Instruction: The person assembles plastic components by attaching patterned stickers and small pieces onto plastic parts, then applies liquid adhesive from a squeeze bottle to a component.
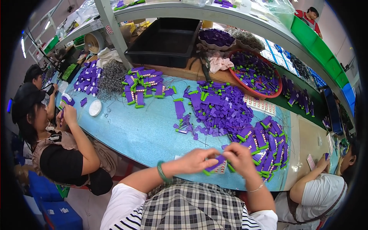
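Note:
Near the front edge of the table, my left hand [194,161] is closed on a purple plastic piece with a green end [215,163]. My right hand [238,156] is right beside it, thumb and fingers pinched together; motion blur hides what is between them. Below the held piece lies a small sheet of red-and-white stickers [221,168]. To the right of my right hand is a heap of purple-and-green pieces bearing striped stickers [264,143]. Farther off, a large pile of small purple parts [220,109] spreads over the blue table [142,130].
Beyond the piles stand a red basket of purple-green parts [255,73], a black tray [163,42] and pliers [206,69]. Another sticker sheet [260,105] lies behind the pile. Thin wires [113,78] are heaped at left. Co-workers sit at left [65,149] and right [318,191]; a shelf [172,13] crosses overhead.

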`<state>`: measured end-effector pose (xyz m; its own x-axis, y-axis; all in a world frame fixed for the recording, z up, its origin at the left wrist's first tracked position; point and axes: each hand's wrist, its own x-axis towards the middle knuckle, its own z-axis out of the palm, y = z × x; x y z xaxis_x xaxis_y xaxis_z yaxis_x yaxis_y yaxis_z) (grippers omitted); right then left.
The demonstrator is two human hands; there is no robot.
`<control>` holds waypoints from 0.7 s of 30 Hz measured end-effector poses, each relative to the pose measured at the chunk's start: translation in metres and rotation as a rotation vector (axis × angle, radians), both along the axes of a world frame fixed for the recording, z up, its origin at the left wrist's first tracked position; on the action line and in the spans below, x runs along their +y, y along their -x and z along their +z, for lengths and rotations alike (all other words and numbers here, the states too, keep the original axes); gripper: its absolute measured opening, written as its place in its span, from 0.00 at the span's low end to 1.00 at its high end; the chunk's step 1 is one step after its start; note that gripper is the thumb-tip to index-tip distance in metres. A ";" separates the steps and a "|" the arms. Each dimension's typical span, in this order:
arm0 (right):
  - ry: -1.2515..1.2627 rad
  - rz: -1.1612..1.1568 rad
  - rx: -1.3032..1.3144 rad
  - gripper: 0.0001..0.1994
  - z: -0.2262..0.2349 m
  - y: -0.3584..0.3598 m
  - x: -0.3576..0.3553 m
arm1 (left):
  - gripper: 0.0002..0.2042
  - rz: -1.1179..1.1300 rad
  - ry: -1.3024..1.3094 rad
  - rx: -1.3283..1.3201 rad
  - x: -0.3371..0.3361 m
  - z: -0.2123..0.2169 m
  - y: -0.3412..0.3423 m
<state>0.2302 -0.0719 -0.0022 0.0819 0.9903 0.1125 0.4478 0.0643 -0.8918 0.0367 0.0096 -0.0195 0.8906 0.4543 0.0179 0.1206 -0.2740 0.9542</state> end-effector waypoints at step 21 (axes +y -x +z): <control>-0.097 0.101 -0.742 0.12 -0.033 0.043 -0.017 | 0.18 0.024 -1.408 0.454 0.163 -0.025 0.066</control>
<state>0.1869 -0.0887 -0.0349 -0.1402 0.9718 0.1897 0.9164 0.1999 -0.3467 -0.0296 0.1724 -0.0443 0.9333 0.3137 0.1746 0.3465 -0.9145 -0.2088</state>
